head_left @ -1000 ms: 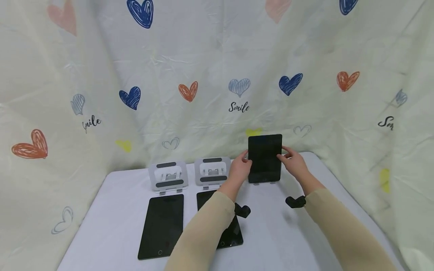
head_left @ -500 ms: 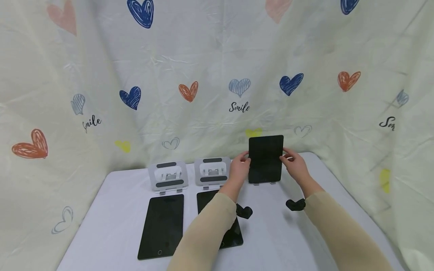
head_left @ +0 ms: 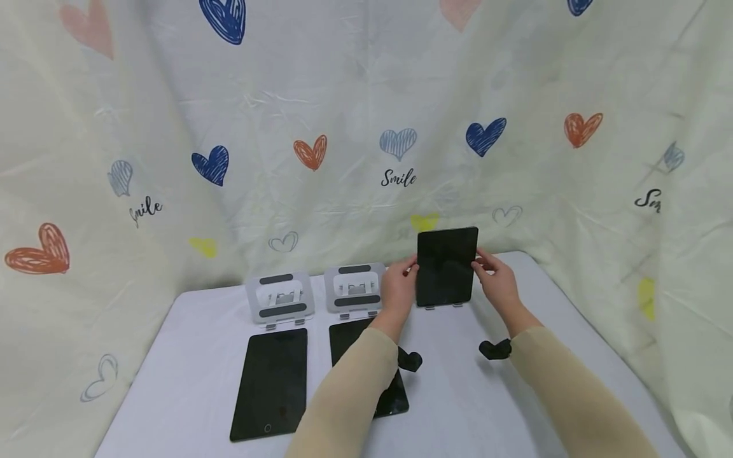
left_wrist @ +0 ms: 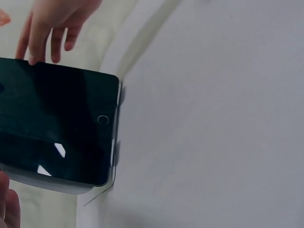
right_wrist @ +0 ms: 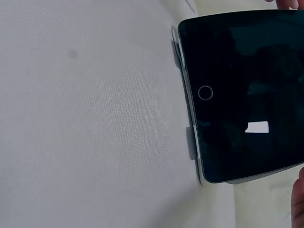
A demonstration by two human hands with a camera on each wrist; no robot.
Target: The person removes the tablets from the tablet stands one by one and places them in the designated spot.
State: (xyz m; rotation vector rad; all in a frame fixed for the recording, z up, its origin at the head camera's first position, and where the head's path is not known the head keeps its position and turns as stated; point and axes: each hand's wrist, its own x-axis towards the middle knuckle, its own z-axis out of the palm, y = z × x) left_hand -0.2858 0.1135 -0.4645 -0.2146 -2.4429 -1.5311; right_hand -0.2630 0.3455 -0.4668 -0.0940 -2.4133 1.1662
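Note:
A black tablet [head_left: 446,267] stands upright, leaning back on a stand whose small front lips [head_left: 457,305] show beneath it. My left hand [head_left: 397,289] is at the tablet's left edge, thumb and fingers bent around that side. On the opposite edge my right hand [head_left: 497,283] pinches the tablet between thumb and fingers. In the left wrist view, the right hand's fingertips [left_wrist: 33,61] meet the tablet's edge. The right wrist view shows the tablet's home button [right_wrist: 205,92] close to the stand's lip; most of the stand is hidden behind the tablet.
Two grey folding stands, one at left [head_left: 280,298] and one in the middle [head_left: 355,287], face forward on the white table [head_left: 166,381]. Before them lie two flat tablets, one [head_left: 270,385] in full view and another [head_left: 392,397] partly under my left forearm. A heart-printed curtain [head_left: 343,210] hangs behind.
My thumbs have slid outward from the tablet's front face to its side edges. The tablet has hardly moved on its stand. The head view has shifted slightly.

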